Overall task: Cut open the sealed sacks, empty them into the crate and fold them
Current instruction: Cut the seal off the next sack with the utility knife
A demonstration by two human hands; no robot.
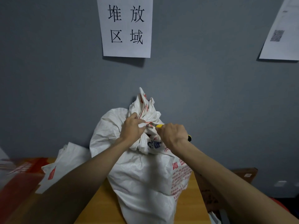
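Note:
A full white woven sack (pixel 142 175) with red and blue print stands upright on a wooden table (pixel 100 201), its neck bunched and tied with a thin red string (pixel 148 123). My left hand (pixel 131 128) pinches the red string at the neck. My right hand (pixel 172 135) grips a yellow-and-black utility knife (pixel 159 126), its blade tip touching the string just right of my left fingers. A second white sack (pixel 64 165) lies slumped behind and to the left.
A grey wall stands close behind the sack, with a paper sign (pixel 126 26) and another sheet (pixel 281 29) taped to it. A red-and-white box (pixel 19 168) sits at the left. A brown cardboard box (pixel 242 175) stands right of the table.

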